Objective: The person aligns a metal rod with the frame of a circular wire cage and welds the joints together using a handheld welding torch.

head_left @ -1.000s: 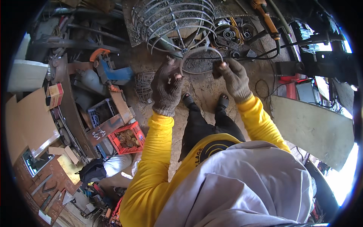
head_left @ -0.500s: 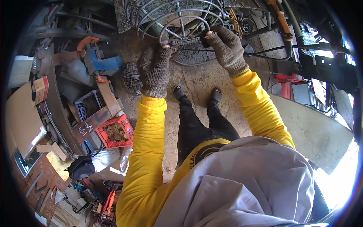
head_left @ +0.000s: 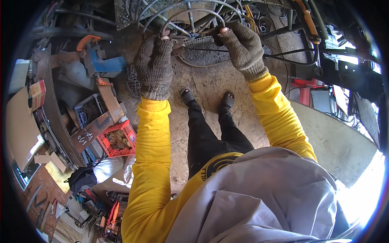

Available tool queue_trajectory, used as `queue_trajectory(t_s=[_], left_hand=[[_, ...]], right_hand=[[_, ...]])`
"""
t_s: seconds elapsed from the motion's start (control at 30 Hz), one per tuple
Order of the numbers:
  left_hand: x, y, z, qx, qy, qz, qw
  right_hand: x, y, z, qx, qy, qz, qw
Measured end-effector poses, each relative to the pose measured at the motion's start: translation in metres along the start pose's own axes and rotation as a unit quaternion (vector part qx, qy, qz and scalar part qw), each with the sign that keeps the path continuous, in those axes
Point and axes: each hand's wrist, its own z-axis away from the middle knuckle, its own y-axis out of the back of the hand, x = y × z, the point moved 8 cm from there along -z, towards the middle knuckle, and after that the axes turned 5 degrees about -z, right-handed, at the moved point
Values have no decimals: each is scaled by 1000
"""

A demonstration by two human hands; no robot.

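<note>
Both my hands wear brown knitted gloves with bare fingertips showing. My left hand (head_left: 154,67) is closed around one end of a bent grey metal rod (head_left: 190,13), thumb pressed against it. The other end of this arch is pinched in my right hand (head_left: 243,50), at about the same height. Behind and above the arch, several more curved rods (head_left: 139,18) form a coil or cage of rings, partly cut off by the upper edge. Whether the held arch is joined to the rings I cannot tell. A small wire mesh piece (head_left: 199,41) lies below the arch, between my hands.
On the left stand a blue and orange clamp-like tool (head_left: 103,65), a red crate (head_left: 116,139) of round metal pieces and a blue crate (head_left: 88,109). A power tool with an orange body (head_left: 306,20) and cable is at the upper right. A grey sheet (head_left: 336,139) leans at right.
My left hand has moved left, away from my right hand, and the arch of rod between them looks wider. The whole view has shifted slightly. Both grips are kept.
</note>
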Motion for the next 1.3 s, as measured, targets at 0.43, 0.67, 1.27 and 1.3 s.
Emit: queue_trajectory(t_s=[0.43, 0.67, 1.27, 1.3], left_hand=[[11, 2, -2, 20, -110, -75, 991], [10, 3, -3, 29, -105, -49, 993], [14, 3, -3, 28, -48, -41, 998], [14, 3, -3, 30, -54, -50, 997]], right_hand=[[-14, -1, -3, -5, 19, -39, 999], [-14, -1, -1, -6, -50, 2, 999], [-9, 3, -1, 44, 20, 62, 997], [-8, 3, -1, 40, 18, 63, 997]])
